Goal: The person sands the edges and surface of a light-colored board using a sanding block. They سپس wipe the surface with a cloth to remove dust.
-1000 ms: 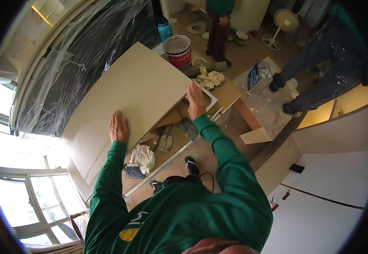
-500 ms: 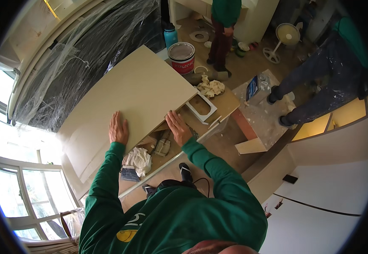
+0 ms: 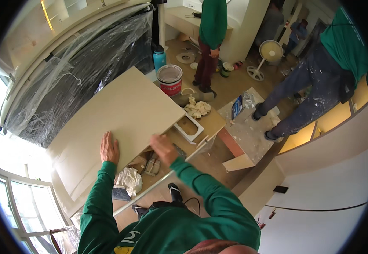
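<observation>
A large pale flat panel [image 3: 120,106] lies in front of me over a lower wooden surface. My left hand [image 3: 109,149] rests flat on it, fingers stretched out, near the edge closest to me. My right hand [image 3: 162,148] is at the panel's near right edge, its fingers bent and smeared by motion. I cannot make out whether it touches the edge or holds anything. Below that edge lie a crumpled white cloth [image 3: 129,181], a dark flat blade-like tool [image 3: 120,194] and a small greyish block [image 3: 152,167].
A white frame with a rounded opening [image 3: 197,134] and crumpled paper [image 3: 198,109] lie right of the panel. Behind stand a paint bucket [image 3: 170,80] and a blue bottle [image 3: 159,58]. One person stands on a dusty platform [image 3: 251,146], another beyond, near a fan [image 3: 270,51].
My right hand has come off its flat rest at the panel's edge, its fingers now bent and blurred. The left hand stays flat on the panel. The whole view has shifted slightly.
</observation>
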A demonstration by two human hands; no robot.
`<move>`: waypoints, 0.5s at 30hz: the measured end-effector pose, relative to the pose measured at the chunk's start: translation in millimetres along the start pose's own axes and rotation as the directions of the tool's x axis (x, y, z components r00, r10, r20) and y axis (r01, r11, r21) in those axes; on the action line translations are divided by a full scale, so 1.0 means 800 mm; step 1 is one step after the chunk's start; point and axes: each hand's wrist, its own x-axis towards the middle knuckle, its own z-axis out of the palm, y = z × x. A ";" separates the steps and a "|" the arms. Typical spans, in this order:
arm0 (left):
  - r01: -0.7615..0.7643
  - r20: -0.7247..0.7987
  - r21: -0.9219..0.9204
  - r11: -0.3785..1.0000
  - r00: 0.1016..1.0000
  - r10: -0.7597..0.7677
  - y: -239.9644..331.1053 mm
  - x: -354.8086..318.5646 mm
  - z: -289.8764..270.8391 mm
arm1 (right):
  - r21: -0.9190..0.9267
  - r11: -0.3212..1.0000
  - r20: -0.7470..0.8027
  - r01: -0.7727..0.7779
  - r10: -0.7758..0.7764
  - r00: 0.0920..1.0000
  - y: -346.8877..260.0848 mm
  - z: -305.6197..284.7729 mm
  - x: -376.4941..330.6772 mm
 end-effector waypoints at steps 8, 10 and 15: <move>0.043 -0.015 -0.010 0.999 0.999 -0.043 -0.002 -0.005 -0.004 | -0.093 0.958 -0.055 -0.270 0.266 0.962 -0.003 0.007 0.016; 0.020 -0.039 -0.075 0.997 0.999 -0.022 -0.009 0.001 0.006 | -0.049 0.990 -0.016 -0.130 0.129 0.991 -0.097 0.057 -0.002; -0.057 0.086 -0.200 0.978 0.993 0.075 -0.063 -0.010 -0.038 | 0.199 0.980 0.139 0.022 -0.050 0.989 -0.247 0.122 -0.016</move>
